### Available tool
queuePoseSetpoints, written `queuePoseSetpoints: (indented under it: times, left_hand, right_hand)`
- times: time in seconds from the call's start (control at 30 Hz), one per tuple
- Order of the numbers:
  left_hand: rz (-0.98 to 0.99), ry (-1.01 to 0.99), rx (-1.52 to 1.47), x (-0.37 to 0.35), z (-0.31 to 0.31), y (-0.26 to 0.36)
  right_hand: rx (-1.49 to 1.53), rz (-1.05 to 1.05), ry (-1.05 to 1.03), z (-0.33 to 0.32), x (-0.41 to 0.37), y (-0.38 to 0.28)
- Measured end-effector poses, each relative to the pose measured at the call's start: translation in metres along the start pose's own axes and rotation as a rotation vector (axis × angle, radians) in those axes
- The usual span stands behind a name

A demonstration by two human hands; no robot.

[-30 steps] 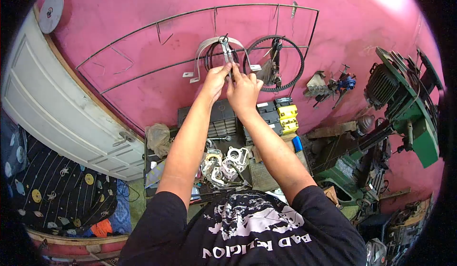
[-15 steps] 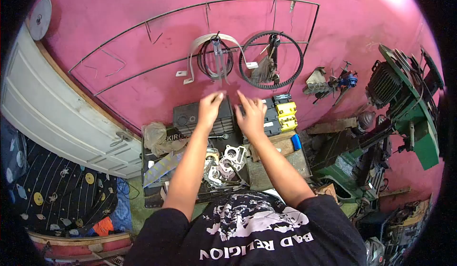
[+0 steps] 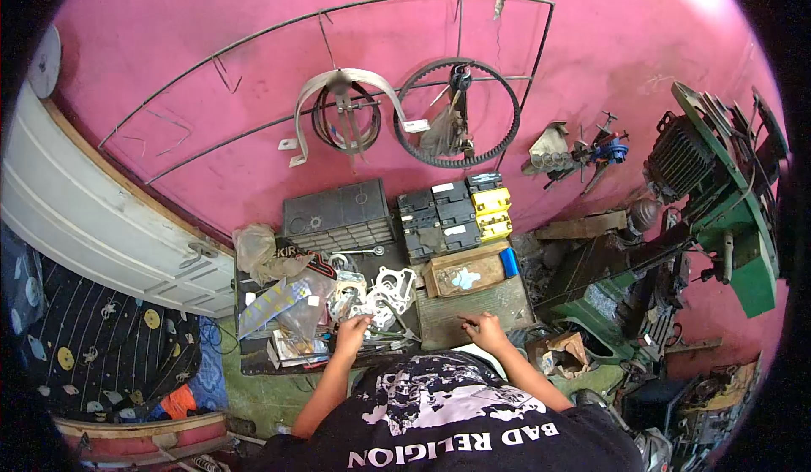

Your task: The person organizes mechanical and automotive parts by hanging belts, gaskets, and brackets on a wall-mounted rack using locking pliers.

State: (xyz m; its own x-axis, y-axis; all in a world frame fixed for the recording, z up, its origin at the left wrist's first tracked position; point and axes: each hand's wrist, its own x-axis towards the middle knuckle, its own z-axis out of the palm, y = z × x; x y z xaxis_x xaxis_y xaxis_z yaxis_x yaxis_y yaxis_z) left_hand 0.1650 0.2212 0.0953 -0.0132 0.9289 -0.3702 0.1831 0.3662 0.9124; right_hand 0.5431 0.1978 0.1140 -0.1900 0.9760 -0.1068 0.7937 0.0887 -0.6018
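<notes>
My left hand (image 3: 353,334) is low over the front of the workbench, at the near edge of a pile of metal gaskets (image 3: 393,286). Its fingers are drawn together, and whatever they may hold is too small to make out. To the right, my right hand (image 3: 484,331) hovers over the front part of a ridged board (image 3: 439,310), index finger stretched out and nothing visible in it. Behind that hand lies a shallow wooden box (image 3: 439,290) with a pale blue patch inside. A blue object (image 3: 508,263) stands at its right end.
Black batteries (image 3: 456,210) and yellow-topped ones (image 3: 492,202) stand at the back beside a dark drawer cabinet (image 3: 334,210). Plastic bags (image 3: 255,248) lie on the left. A drive belt (image 3: 517,117) hangs on the wall rack. A green machine (image 3: 583,295) stands at right.
Both hands have come down and back towards my body, from before the cabinet and batteries to the bench's front. They are farther apart. The view has shifted slightly, uncovering the wooden box.
</notes>
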Motion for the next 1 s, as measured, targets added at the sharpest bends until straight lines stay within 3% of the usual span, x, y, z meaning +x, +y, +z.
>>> queuePoseSetpoints:
  times: [0.17,0.3,0.4,0.6,0.67,0.7,0.73,0.87,0.93,1.0]
  left_hand:
    - [-0.030,0.107,-0.023,0.012,0.006,-0.014]
    - [0.027,0.150,-0.096,-0.002,0.016,0.021]
    - [0.087,0.151,-0.036,-0.011,0.006,-0.001]
    - [-0.070,0.313,0.051,-0.035,-0.048,-0.043]
    - [-0.096,0.383,0.005,-0.039,-0.072,-0.047]
    - [0.035,0.400,-0.002,-0.036,-0.087,-0.059]
    - [0.030,0.398,0.001,-0.039,-0.098,-0.053]
    - [-0.016,0.462,0.215,-0.041,-0.139,-0.026]
    - [0.215,0.402,0.431,-0.032,-0.156,-0.023]
    - [0.247,0.315,0.665,-0.019,-0.168,-0.022]
  right_hand:
    - [0.054,-0.021,-0.100,0.001,0.009,0.003]
    - [-0.012,-0.105,-0.221,0.014,0.028,-0.012]
    - [-0.105,-0.176,-0.238,0.030,0.040,-0.037]
    - [-0.018,-0.302,-0.349,0.083,0.052,-0.098]
    - [-0.006,-0.357,-0.313,0.095,0.054,-0.122]
    - [0.051,-0.361,-0.287,0.098,0.060,-0.137]
    - [0.211,-0.440,-0.175,0.111,0.068,-0.146]
    - [0.384,0.014,-0.264,0.139,0.130,-0.198]
    - [0.525,-0.029,0.099,0.181,0.171,-0.206]
    - [0.583,0.271,-0.062,0.211,0.224,-0.207]
